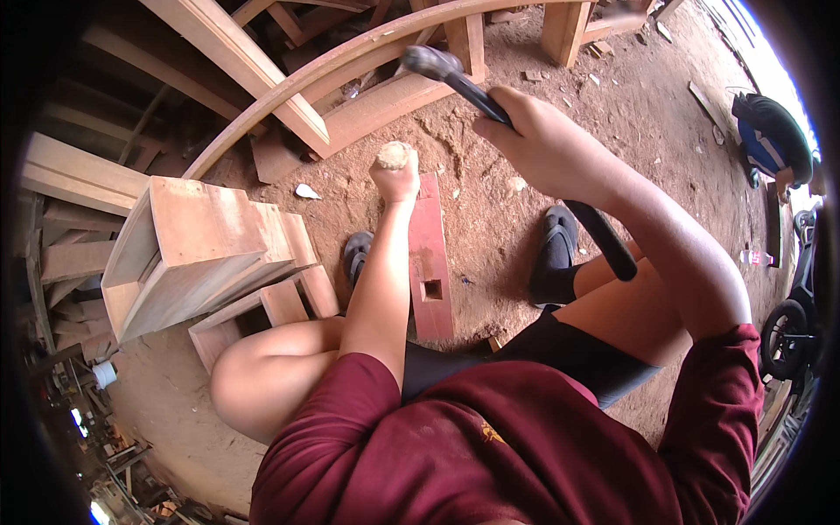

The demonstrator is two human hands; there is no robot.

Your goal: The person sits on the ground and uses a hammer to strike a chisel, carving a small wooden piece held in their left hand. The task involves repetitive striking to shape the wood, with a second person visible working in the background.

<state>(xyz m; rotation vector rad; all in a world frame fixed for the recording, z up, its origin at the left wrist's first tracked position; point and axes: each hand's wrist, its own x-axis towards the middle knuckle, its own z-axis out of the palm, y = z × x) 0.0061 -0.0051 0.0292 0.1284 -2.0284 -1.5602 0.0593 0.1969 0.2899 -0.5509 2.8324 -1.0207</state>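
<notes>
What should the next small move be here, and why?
Probably bring the dark, black-handled hammer in the right hand down onto the pale, round-ended wooden shaft: the hammer is raised, and the left hand grips the shaft with its top exposed, near the far end of the reddish wooden beam.

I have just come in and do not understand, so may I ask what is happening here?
The person's right hand holds a dark hammer raised. The left hand grips a pale, round-topped handle near the far end of a reddish beam; the handle's lower part is hidden. The hammer and handle are apart. A square hole shows in the beam's nearer half.
</notes>
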